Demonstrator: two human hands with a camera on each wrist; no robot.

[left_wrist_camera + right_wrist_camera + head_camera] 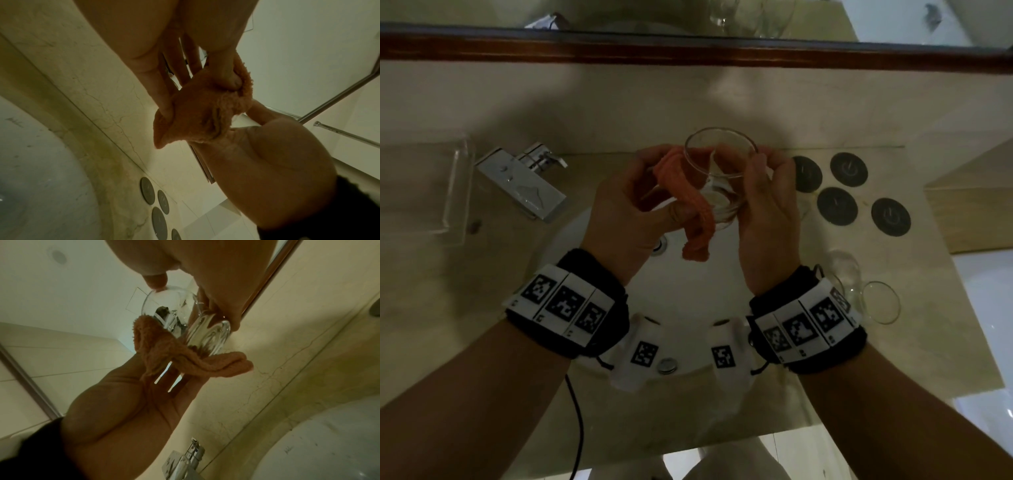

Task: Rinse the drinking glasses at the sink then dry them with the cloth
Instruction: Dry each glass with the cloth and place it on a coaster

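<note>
Left hand (626,209) pinches the orange cloth (688,205), thumb pressing a bunched fold into the fingers, clear in the left wrist view; other fingers lie fairly straight against the cloth. Right hand (763,212) grips the glass (719,171), a clear tumbler: fingertip on the rim, other fingers curled along the wall and base. Glass is held up over the sink (688,301), tilted, mouth facing away from the person. Cloth drapes across the near outer wall of the glass and touches it, one end hanging loose below. Judgement: drying step, outside of the glass being wiped. The glass looks thin at the rim and thick at the base, so stiff, fragile and probably slick if wet; best held round the wall and base, not squeezed at the rim. The cloth is soft, light, floppy terry; bunch it and pinch it, it gives no support. Outward: two more glasses (859,287) stand on the surface (465,308) right of the sink, near the right wrist. Four dark round coasters (837,205) lie just beyond them. Tap (527,181) sits left of the sink, a clear tray (448,192) further left. Mirror (619,13) runs along the back, above a wooden strip.
</note>
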